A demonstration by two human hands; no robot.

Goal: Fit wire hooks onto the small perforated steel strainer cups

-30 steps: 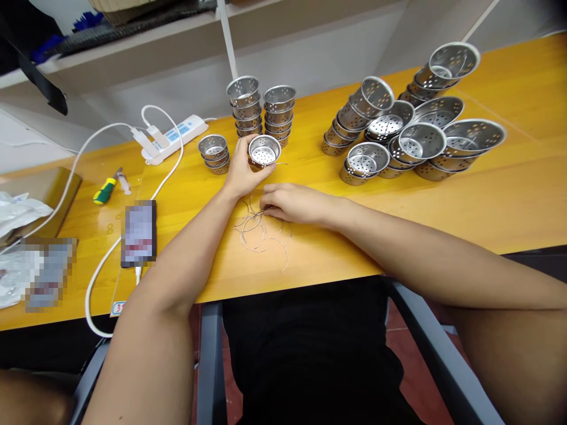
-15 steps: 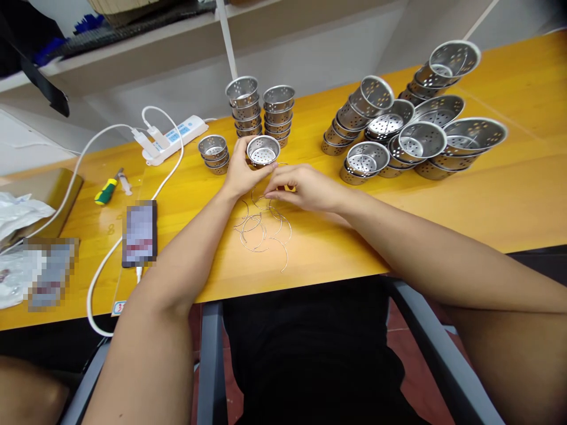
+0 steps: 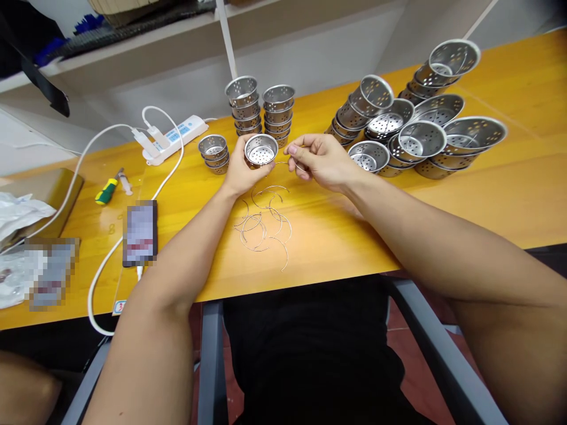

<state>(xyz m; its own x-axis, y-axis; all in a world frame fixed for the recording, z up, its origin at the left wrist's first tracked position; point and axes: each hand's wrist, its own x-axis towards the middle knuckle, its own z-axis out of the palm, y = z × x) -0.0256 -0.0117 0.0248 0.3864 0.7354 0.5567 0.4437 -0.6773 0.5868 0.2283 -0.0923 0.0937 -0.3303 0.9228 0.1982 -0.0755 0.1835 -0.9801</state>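
My left hand (image 3: 241, 168) is wrapped round a small perforated metal cup (image 3: 261, 150), whose open mouth faces up toward me. Just right of the cup, my right hand (image 3: 321, 160) pinches a thin curved wire handle (image 3: 282, 163). One end of that wire reaches the cup's right side; whether it sits in a hole I cannot tell. On the table below both hands lies a loose pile of several more curved wires (image 3: 254, 248).
Stacked perforated cups (image 3: 243, 97) stand behind my left hand, with a shorter stack (image 3: 213, 150) beside it. More cups (image 3: 420, 141) crowd the right side. At left are a power strip (image 3: 177, 139), a phone (image 3: 140, 233), a white cable and a screwdriver (image 3: 106, 192).
My right hand has come up and to the right from over the wire pile, now with a wire in its fingers. The cup in my left hand has shifted slightly left and up.
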